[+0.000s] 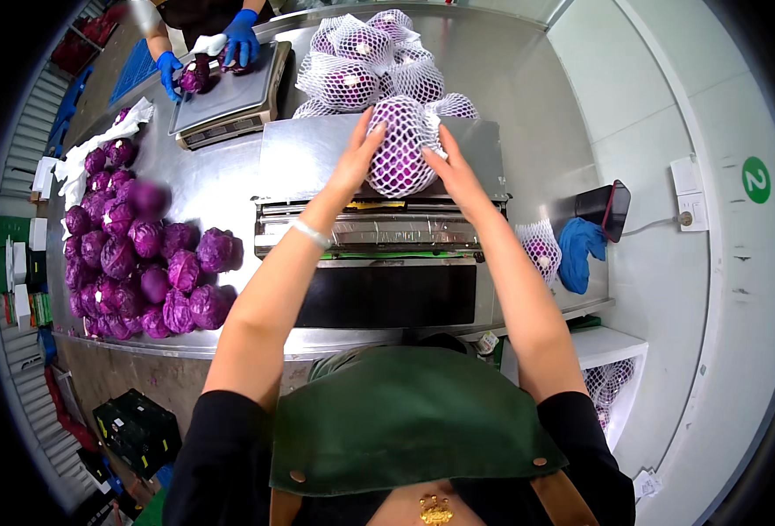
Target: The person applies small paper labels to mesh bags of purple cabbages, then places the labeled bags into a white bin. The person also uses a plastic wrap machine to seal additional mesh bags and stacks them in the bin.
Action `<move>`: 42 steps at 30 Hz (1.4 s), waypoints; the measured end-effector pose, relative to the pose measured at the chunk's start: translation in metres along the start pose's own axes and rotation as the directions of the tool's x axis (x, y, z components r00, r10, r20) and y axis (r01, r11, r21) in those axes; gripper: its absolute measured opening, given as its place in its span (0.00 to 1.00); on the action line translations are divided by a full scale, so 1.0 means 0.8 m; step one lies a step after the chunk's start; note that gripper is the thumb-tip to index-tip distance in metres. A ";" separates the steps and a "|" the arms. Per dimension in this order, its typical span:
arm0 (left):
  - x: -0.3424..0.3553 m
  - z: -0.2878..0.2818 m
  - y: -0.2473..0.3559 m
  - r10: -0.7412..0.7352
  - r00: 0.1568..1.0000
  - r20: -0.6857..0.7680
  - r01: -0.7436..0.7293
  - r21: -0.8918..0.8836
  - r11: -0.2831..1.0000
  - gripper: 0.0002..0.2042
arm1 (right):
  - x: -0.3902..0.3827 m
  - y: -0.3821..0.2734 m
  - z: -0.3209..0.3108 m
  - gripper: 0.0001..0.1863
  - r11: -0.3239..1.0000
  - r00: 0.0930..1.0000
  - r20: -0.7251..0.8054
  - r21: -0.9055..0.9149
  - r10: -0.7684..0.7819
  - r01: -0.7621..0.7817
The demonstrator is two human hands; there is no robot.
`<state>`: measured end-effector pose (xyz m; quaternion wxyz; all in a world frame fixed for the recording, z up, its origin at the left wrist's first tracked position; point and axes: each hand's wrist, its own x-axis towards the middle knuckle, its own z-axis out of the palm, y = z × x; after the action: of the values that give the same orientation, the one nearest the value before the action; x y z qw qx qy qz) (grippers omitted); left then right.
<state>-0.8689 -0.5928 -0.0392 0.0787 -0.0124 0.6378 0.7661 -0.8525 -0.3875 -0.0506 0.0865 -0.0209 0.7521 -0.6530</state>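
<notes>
A red cabbage in a white foam net is between my two hands, above the flat metal top of a wrapping machine. Against its left side rests my left hand, fingers pointing away from me. My right hand grips the net's right side, where the white mesh bunches up near the thumb. Just beyond, several more netted red cabbages are heaped on the steel table. The underside of the held cabbage is hidden, so I cannot tell whether it touches the metal top.
Bare red cabbages are massed at the left. Across the table, a co-worker's blue-gloved hands hold cabbages over a scale. To the right are another netted cabbage, a blue glove and a dark tablet-like device.
</notes>
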 end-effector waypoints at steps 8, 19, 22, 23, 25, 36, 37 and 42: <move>-0.154 -0.136 0.016 0.245 0.871 -0.426 0.247 0.810 0.531 0.14 | -0.143 -0.017 -0.101 0.20 0.450 0.956 -0.256 -0.877 -0.146 -0.166; -0.135 -0.106 -0.029 0.015 0.996 -0.085 0.063 0.834 0.548 0.09 | -0.148 0.064 -0.088 0.16 0.420 0.952 -0.226 -0.899 -0.205 -0.123; -0.120 -0.105 -0.034 0.026 0.998 -0.065 0.040 0.836 0.548 0.09 | -0.125 0.070 -0.065 0.16 0.455 0.956 -0.170 -0.889 -0.238 -0.045; -0.119 -0.111 -0.031 -0.133 0.989 -0.060 0.135 0.718 0.683 0.09 | -0.121 0.054 -0.061 0.15 0.523 0.964 -0.174 -0.851 -0.200 -0.045; -0.131 -0.137 -0.010 -0.416 0.909 0.010 0.373 0.425 0.825 0.10 | -0.117 0.009 -0.072 0.12 0.842 0.994 -0.099 -0.533 0.037 -0.084; 0.048 -0.058 0.141 0.314 0.948 -0.045 -0.315 -0.233 0.920 0.11 | 0.057 -0.155 -0.061 0.09 0.915 0.894 -0.329 0.159 -0.304 0.370; 0.071 -0.067 0.096 0.314 0.943 -0.111 -0.319 -0.031 0.947 0.12 | 0.097 -0.113 -0.047 0.12 0.950 0.907 -0.281 -0.097 -0.313 0.298; 0.135 -0.042 -0.050 0.018 0.990 -0.142 0.031 0.335 0.942 0.10 | 0.151 0.055 -0.004 0.14 0.971 0.972 -0.221 -0.238 -0.080 0.026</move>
<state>-0.9725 -0.6072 -0.0971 0.0361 -0.0557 0.7630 0.6430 -0.9685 -0.3952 -0.1058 -0.0215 0.0242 0.8279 -0.5600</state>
